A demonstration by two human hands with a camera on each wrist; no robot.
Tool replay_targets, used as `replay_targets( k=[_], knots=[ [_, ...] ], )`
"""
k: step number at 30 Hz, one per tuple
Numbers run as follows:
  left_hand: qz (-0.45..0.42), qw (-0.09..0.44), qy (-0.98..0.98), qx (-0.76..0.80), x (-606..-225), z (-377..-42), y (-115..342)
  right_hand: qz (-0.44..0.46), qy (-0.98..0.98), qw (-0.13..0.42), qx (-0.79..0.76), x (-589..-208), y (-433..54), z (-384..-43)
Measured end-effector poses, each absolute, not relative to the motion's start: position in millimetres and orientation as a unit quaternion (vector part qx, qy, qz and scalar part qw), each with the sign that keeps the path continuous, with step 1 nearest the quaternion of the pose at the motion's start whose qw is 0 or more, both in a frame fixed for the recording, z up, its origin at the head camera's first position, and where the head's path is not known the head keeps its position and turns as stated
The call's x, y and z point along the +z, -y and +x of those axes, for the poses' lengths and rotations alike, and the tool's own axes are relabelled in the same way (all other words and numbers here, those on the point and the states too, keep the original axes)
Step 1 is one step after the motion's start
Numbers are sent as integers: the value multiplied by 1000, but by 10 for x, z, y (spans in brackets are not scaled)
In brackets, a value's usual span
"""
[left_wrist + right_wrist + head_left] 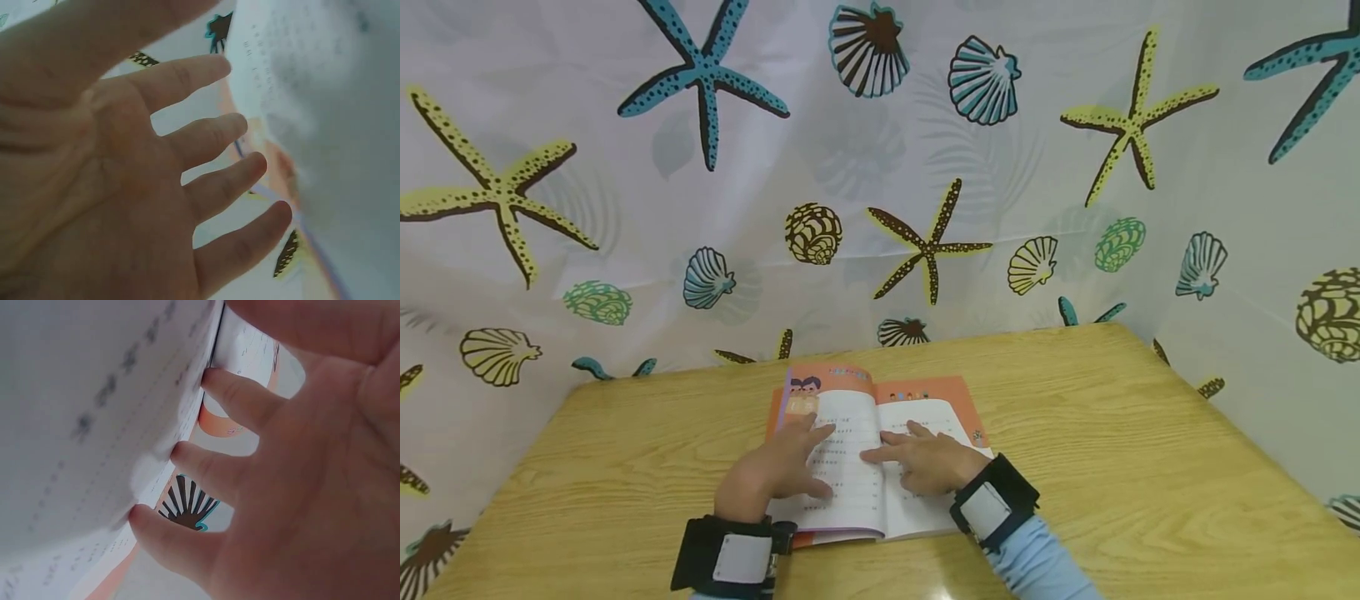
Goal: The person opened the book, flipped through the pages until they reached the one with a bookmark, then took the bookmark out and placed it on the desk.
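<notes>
An open book with orange-topped pages and lines of print lies flat on the table. My left hand rests over its left page, fingers spread. In the left wrist view the left hand has its fingers fairly straight, tips at or close to the page. Across the right page lies my right hand, one finger reaching to the fold. Seen from the right wrist, the right hand touches the paper with its fingertips. Neither hand grips anything.
The wood-grain table extends to both sides of the book. Behind it and at the right hangs a white cloth printed with starfish and shells. Both wrists wear black bands, the left band and the right band.
</notes>
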State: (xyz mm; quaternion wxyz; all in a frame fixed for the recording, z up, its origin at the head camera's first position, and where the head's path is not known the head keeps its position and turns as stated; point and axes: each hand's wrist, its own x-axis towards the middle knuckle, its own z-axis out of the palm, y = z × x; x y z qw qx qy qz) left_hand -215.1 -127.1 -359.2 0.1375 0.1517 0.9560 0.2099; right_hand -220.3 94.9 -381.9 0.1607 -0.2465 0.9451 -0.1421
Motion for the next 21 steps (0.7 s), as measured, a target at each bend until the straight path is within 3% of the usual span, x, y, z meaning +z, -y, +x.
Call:
replay_targets(
  k=[7, 21],
  knots=[
    [114, 193, -953, 202, -3776, -2215, 1245, -249, -945, 156, -141, -3823, -940, -2195],
    [111, 186, -955, 203, -3812, -2223, 1228, -213, -956, 147, -139, -3868, -992, -2218]
  ],
)
